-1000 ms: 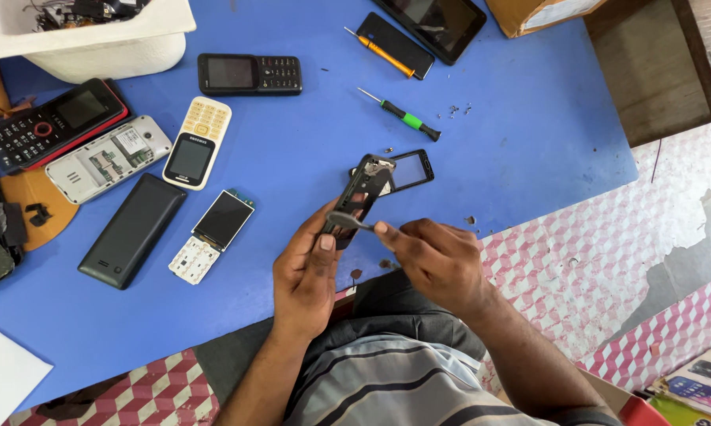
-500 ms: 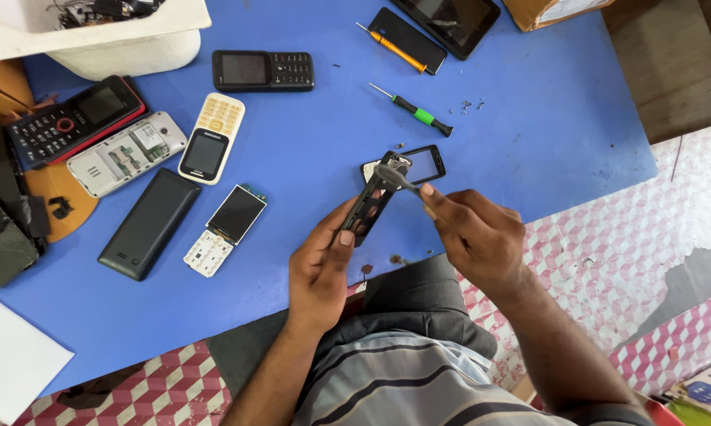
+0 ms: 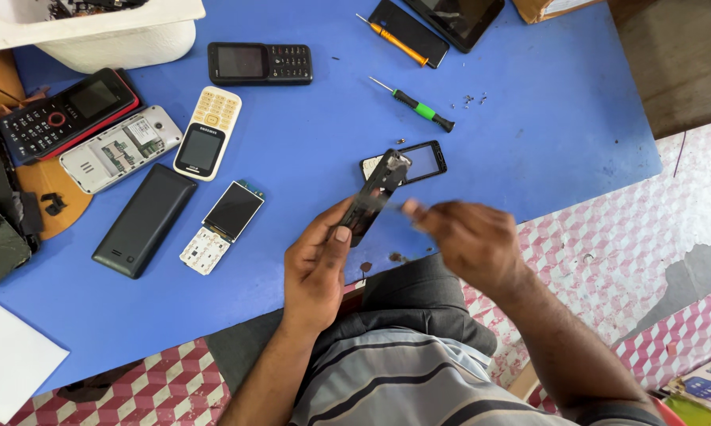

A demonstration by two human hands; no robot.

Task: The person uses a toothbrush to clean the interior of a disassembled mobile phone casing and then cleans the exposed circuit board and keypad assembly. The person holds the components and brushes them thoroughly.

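My left hand (image 3: pixel 316 268) grips the lower end of a black phone body (image 3: pixel 375 193) and holds it tilted above the near edge of the blue table (image 3: pixel 529 150). My right hand (image 3: pixel 466 241) is blurred with motion just right of it. It pinches a thin metal tool (image 3: pixel 392 204) whose tip touches the middle of the phone body. A black phone front frame (image 3: pixel 424 159) lies on the table right behind the held body.
A green-handled screwdriver (image 3: pixel 416 106), small screws (image 3: pixel 474 100) and an orange screwdriver (image 3: pixel 391 39) lie farther back. To the left are a screen-and-keypad board (image 3: pixel 223 225), a black back cover (image 3: pixel 144 221), a cream phone (image 3: pixel 207 134), an opened silver phone (image 3: pixel 119 148) and a black phone (image 3: pixel 261 63). A white tray (image 3: pixel 95 35) stands at the back left.
My right hand moved the tool up to the top of the phone body, then back toward its middle. My left hand keeps its hold.
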